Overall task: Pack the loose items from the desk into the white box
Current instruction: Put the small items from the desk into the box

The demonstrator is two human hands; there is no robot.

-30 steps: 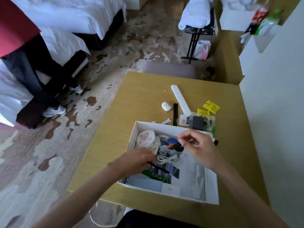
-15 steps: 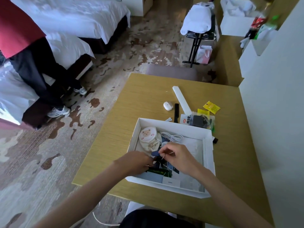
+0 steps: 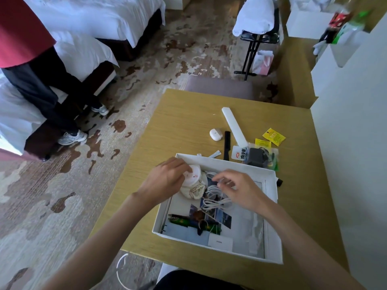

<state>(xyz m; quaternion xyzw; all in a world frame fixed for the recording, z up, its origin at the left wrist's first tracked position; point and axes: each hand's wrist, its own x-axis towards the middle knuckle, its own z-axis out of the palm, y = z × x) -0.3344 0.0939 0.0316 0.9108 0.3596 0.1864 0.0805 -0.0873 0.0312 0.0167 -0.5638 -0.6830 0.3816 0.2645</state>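
The white box (image 3: 272,208) lies on the wooden desk (image 3: 188,126) in front of me. Inside are a round white item with a pink face (image 3: 193,175), a cream drawstring pouch (image 3: 194,190), a coiled white cable (image 3: 215,197), photos (image 3: 217,216) and a green pen (image 3: 184,221). My left hand (image 3: 167,178) rests its fingers on the round white item at the box's far left corner. My right hand (image 3: 238,189) hovers over the cable, fingertips pinched at its loops. Behind the box lie a white earbud case (image 3: 215,134), a black comb (image 3: 226,145), a long white bar (image 3: 233,126), yellow sachets (image 3: 273,136) and a bagged black charger (image 3: 258,156).
A white wall (image 3: 351,143) borders the desk's right side. A grey chair back (image 3: 219,87) stands at the far edge. At the left, a person in red top and dark trousers (image 3: 31,80) stands by white beds. A luggage rack (image 3: 257,34) holds white linen.
Both hands have moved toward the far side of the box. The left hand went from the photos to the round white item; the right hand now works at the white cable.
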